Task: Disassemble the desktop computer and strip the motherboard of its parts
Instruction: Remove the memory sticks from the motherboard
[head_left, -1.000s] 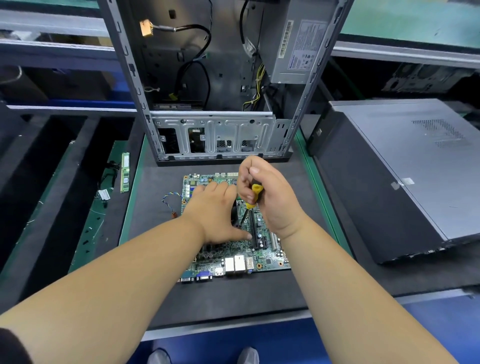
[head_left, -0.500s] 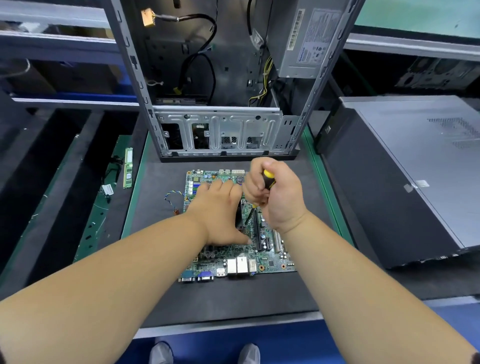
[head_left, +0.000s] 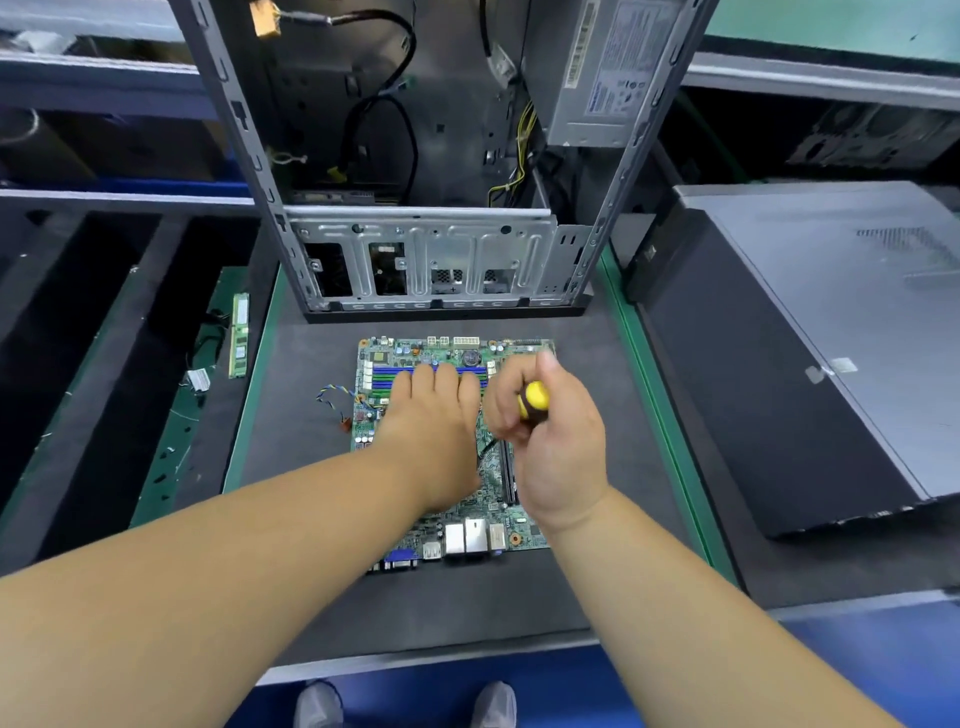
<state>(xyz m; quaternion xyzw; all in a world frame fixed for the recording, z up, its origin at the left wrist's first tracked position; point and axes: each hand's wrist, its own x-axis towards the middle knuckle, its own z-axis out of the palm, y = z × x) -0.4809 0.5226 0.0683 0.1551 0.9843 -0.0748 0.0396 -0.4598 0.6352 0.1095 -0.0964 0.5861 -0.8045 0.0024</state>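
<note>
A green motherboard (head_left: 410, 353) lies flat on the dark mat (head_left: 311, 467) in front of me. My left hand (head_left: 434, 421) rests palm-down on the middle of the board, fingers straight toward the blue memory slots; what lies under it is hidden. My right hand (head_left: 550, 441) grips a screwdriver (head_left: 531, 402) with a yellow-and-black handle, its dark shaft angled down-left to the board beside my left hand. The tip is hidden between the hands. The opened computer case (head_left: 431, 260) stands upright behind the board, with a power supply (head_left: 608, 73) and loose cables inside.
A closed grey computer case (head_left: 810, 332) lies on its side at the right. A loose memory stick (head_left: 239, 335) and small scraps lie on the green strip at the left. A small fan cable (head_left: 332, 400) trails off the board's left edge. Dark bins sit far left.
The screwdriver handle has swung from upright to leaning right in my right hand. My left hand stays flat on the board. The camera has tilted slightly.
</note>
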